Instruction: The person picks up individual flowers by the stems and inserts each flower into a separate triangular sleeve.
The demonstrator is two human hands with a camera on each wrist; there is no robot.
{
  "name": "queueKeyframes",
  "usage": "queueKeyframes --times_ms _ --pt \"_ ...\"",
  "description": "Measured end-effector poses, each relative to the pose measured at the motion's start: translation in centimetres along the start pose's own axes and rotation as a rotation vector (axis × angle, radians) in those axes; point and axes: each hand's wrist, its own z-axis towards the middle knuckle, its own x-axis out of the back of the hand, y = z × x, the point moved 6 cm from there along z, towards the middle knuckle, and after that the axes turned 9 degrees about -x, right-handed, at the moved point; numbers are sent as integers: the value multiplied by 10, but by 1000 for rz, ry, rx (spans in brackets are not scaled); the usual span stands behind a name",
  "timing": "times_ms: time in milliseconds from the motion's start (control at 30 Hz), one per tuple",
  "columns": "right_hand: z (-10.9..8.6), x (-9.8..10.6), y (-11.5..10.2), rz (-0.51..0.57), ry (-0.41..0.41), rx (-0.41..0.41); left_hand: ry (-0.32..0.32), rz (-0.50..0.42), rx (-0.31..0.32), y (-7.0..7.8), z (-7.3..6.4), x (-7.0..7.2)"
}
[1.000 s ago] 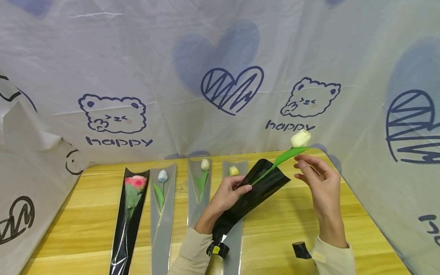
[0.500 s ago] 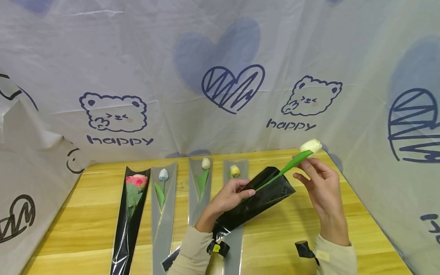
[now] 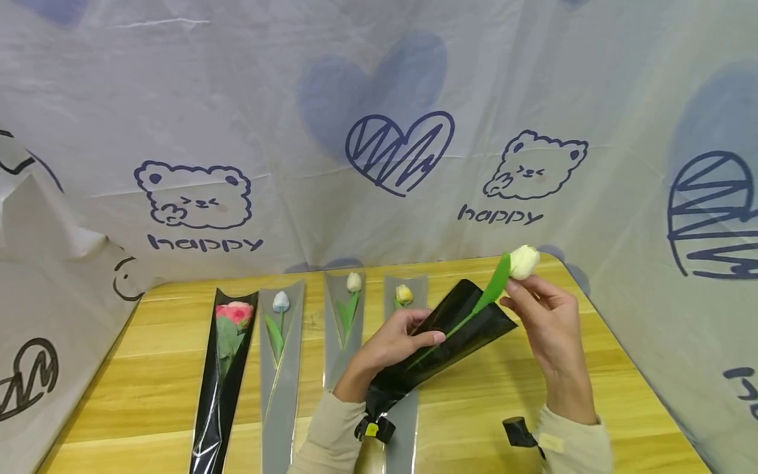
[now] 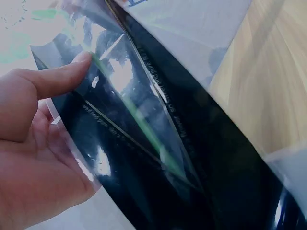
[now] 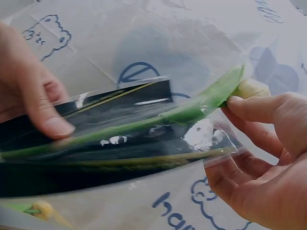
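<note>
A white tulip (image 3: 524, 262) with a green leaf slants into a black flower sleeve (image 3: 480, 334) with a clear front. Its bloom and the upper leaf stand out beyond the sleeve's mouth. My left hand (image 3: 392, 343) grips the sleeve at mid-length, thumb over the clear front. Through the film in the left wrist view, the green stem (image 4: 144, 125) shows inside. My right hand (image 3: 553, 326) pinches the tulip just below the bloom with thumb and forefinger. In the right wrist view, its other fingers (image 5: 223, 184) are at the sleeve's open edge.
On the wooden table (image 3: 148, 368) lie a black sleeve with pink flowers (image 3: 235, 315) and grey sleeves holding a blue tulip (image 3: 281, 303), a white tulip (image 3: 353, 283) and a yellow tulip (image 3: 404, 294). A printed cloth (image 3: 284, 131) hangs behind and along the sides.
The tulip's stem has slid deeper into the black sleeve, bringing bloom and leaf nearer its mouth. The right hand, fingers loose near the leaf earlier, now pinches below the bloom. The sleeve shifted slightly right.
</note>
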Motion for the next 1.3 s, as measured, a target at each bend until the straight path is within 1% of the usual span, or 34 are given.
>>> queueKeyframes --times_ms 67,167,233,300,367,433,533,600,667,700,800,900,967,1100,1300 --pt "0 -5 3 -41 1 -8 25 18 14 3 -1 1" --pt "0 -10 8 -85 -6 -33 58 3 13 7 0 1" --pt "0 -12 9 -90 -5 -50 59 -15 -1 10 0 0" --pt "0 -11 9 -94 8 -67 49 -18 -12 12 1 -1" --pt "-1 -9 8 -79 31 -73 20 -20 -12 12 1 -1" --pt "0 -6 7 -38 64 -69 -29 -22 -16 12 0 -2" --pt "0 1 4 65 125 -46 -96 -20 -25 9 -2 -2" --pt "0 6 2 115 156 -33 -110 -9 -33 8 -3 0" --pt "-1 9 0 134 164 -28 -99 16 -42 8 -3 1" --pt "-1 10 -1 128 160 -29 -91 23 -46 8 -2 1" --pt "-3 11 -1 52 129 -49 -70 37 -58 10 -1 1" --pt "-4 9 0 -32 101 -91 -47 54 -59 10 -1 1" --pt "-3 8 1 -69 92 -125 -33 68 -60 11 -2 2" --pt "-3 6 3 -117 103 -178 -19 86 -69 12 -2 3" --pt "-1 8 5 -152 119 -225 -31 41 -81 10 -2 6"
